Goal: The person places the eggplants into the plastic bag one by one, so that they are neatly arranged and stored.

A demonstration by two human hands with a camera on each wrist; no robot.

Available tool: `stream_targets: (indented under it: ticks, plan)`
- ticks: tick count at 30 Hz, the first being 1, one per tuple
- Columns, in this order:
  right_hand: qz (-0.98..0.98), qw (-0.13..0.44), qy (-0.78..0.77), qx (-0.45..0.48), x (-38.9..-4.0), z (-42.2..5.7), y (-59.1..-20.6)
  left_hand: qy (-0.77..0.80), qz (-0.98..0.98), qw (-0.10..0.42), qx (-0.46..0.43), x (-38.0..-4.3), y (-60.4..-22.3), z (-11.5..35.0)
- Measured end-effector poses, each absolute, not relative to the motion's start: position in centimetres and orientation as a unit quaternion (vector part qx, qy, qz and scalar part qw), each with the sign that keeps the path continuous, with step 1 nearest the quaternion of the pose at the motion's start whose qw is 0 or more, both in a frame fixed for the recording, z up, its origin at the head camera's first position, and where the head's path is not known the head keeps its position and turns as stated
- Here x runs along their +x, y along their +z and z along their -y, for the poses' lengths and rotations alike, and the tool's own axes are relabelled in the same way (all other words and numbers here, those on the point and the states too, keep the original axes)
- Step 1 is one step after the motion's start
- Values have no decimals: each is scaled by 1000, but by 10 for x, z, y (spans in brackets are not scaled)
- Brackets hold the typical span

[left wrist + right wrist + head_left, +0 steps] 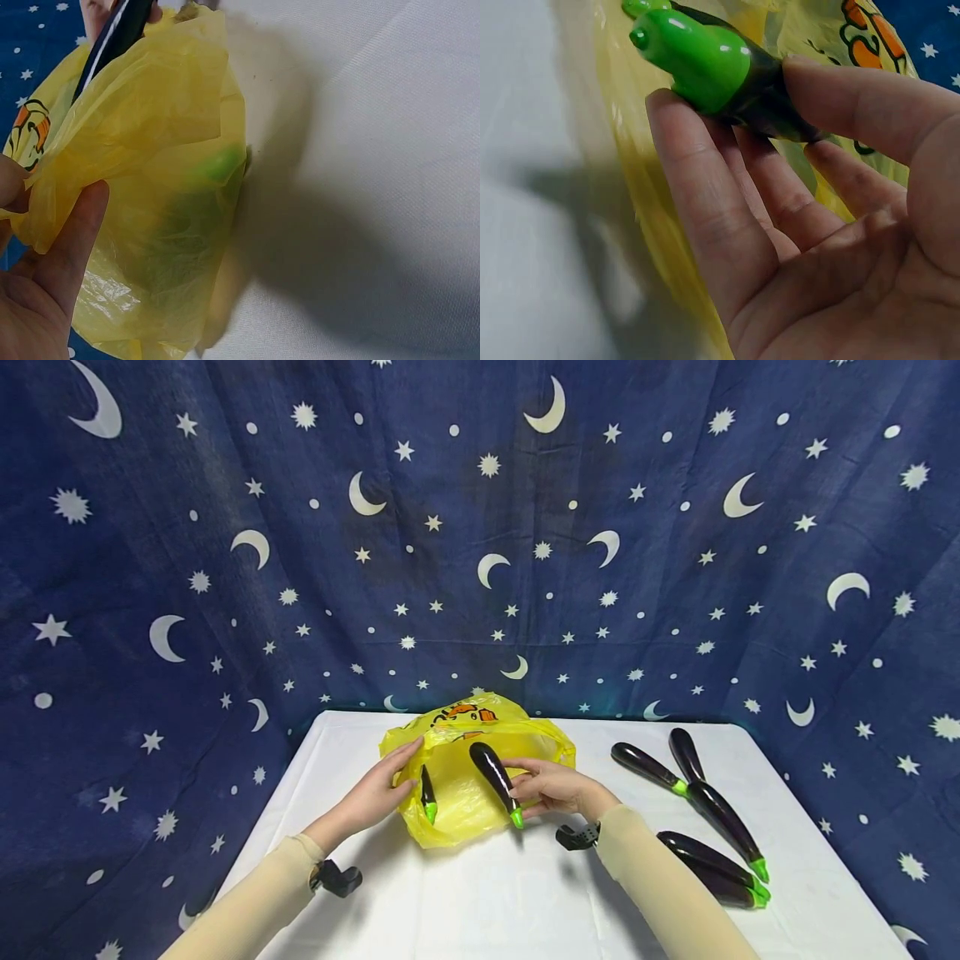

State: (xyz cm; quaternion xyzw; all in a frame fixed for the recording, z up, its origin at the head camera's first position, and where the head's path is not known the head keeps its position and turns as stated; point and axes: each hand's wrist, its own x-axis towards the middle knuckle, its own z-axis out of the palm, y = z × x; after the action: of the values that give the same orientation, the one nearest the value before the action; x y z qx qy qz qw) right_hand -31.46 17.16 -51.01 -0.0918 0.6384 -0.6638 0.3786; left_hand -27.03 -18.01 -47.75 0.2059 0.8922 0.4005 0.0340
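Observation:
A yellow plastic bag [457, 810] lies on its side with its mouth facing me. My left hand [378, 789] pinches the bag's left edge between thumb and fingers, as the left wrist view shows up close. Between the thumb and fingertips of my right hand [553, 787] is a dark eggplant [492, 774] with a green stem, held at the bag's mouth with its stem end towards me. Another eggplant [427, 795] is inside the bag at the left, its green stem [221, 163] showing through the plastic.
To the right on the white table [570, 910] lie several more eggplants: one at the left [645, 764], one at the back [686, 753], a longer one [723, 822] and a front pair [708, 860]. A blue star-patterned cloth [465, 610] hangs behind.

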Motion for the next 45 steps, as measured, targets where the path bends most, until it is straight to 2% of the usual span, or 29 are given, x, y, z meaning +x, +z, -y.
stream_targets:
  ticks: [15, 26, 45]
  plan:
    - [-636, 355, -680, -80, -325, -119, -518, 397, -893, 23, 212, -270, -479, 181]
    - [-678, 316, -659, -77, -329, -80, -516, 396, -892, 9, 217, -270, -479, 183]
    - [-708, 295, -638, -68, -333, -46, -522, 404, -890, 14, 212, -270, -480, 183]
